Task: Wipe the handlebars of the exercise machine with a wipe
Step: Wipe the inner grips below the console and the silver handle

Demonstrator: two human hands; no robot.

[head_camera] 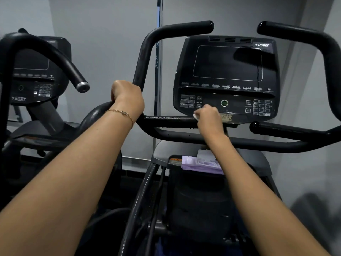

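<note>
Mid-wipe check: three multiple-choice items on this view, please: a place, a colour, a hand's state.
1. Where does the wipe pack lie?
A) on the floor
B) on the machine's housing, under the crossbar
C) on the next machine

2. What colour is the pack?
A) purple
B) red
C) green

3. What is the left hand doing?
A) hanging open
B) gripping the left handlebar
C) holding the pack

Answers: 1 B, it rests on the grey housing. 2 A, pale purple wrapper. 3 B, fingers wrap the black bar; the right hand holds the wipe on the crossbar.
</note>
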